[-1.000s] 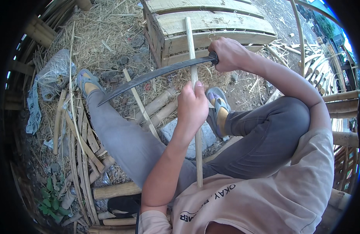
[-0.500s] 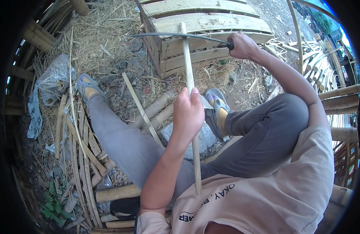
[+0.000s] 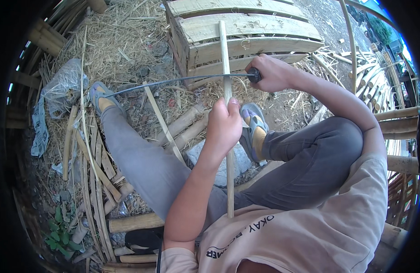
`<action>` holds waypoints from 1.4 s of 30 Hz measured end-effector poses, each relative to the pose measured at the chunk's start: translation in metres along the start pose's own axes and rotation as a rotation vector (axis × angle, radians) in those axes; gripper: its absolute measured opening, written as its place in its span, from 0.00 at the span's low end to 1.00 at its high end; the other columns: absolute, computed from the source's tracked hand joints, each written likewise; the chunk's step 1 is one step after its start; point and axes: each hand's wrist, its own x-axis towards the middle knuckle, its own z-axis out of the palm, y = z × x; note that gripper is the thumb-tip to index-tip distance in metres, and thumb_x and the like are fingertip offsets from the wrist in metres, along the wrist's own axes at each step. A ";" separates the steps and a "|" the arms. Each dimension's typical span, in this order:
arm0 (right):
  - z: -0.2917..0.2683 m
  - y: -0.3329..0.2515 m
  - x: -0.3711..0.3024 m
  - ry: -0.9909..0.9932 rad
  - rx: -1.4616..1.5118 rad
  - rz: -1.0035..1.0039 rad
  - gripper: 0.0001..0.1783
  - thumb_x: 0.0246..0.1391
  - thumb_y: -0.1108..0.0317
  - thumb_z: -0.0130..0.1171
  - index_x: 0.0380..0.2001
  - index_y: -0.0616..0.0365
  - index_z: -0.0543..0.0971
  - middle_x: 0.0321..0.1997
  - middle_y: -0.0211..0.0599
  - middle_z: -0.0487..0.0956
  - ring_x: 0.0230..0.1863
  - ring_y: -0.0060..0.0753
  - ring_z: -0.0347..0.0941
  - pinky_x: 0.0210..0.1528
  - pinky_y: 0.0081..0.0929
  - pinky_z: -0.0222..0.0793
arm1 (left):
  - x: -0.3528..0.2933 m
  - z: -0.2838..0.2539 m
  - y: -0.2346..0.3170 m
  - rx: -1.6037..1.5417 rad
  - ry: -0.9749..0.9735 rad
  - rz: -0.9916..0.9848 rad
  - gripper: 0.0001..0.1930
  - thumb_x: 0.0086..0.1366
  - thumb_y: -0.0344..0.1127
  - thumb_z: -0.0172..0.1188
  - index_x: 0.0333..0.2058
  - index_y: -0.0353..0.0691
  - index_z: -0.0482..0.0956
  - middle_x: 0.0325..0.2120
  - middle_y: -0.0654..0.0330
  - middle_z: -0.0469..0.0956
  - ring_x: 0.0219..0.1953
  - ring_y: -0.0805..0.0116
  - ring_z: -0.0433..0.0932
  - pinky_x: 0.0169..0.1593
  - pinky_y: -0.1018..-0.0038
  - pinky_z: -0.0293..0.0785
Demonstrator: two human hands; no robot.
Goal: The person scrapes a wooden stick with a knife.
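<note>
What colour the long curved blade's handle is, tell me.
The handle is black where visible, best seen in the head view.

Straw-littered ground (image 3: 121,32) in daylight

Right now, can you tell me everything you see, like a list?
stick: one, pale, middle
knife: one, dark, crossing the stick
crate: one, pale wood, top middle
straw: lots, yellowish, upper left
plastic bag: one, clear, left
bamboo strips: several, tan, lower left
bamboo poles: many, pale, right
stone block: one, pale grey, middle
plant: one, green, lower left
dark thing: one, black, bottom, unclear
shoes: two, grey, left and middle
trousers: one pair, grey, middle
shirt: one, beige, bottom
left hand: one, bare, around the stick
right hand: one, bare, around the knife
</note>
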 end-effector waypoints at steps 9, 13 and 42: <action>0.003 0.003 0.005 0.126 -0.148 0.051 0.20 0.29 0.74 0.58 0.33 0.70 0.82 0.25 0.57 0.80 0.31 0.57 0.79 0.38 0.42 0.76 | -0.008 0.009 0.006 0.368 0.249 0.186 0.17 0.76 0.39 0.44 0.33 0.31 0.72 0.20 0.52 0.74 0.24 0.60 0.75 0.33 0.61 0.70; 0.003 0.005 0.006 0.137 -0.121 0.044 0.20 0.29 0.73 0.59 0.33 0.69 0.82 0.25 0.56 0.80 0.31 0.58 0.79 0.37 0.43 0.76 | -0.012 0.007 0.010 0.334 0.210 0.153 0.17 0.76 0.39 0.44 0.32 0.31 0.71 0.19 0.54 0.73 0.23 0.63 0.74 0.32 0.63 0.69; 0.001 0.014 -0.005 -0.076 0.030 0.005 0.14 0.37 0.73 0.59 0.30 0.70 0.82 0.24 0.56 0.78 0.30 0.54 0.79 0.34 0.42 0.71 | -0.008 -0.001 0.010 -0.257 -0.131 0.054 0.12 0.69 0.36 0.59 0.34 0.35 0.67 0.21 0.64 0.72 0.20 0.81 0.70 0.22 0.79 0.67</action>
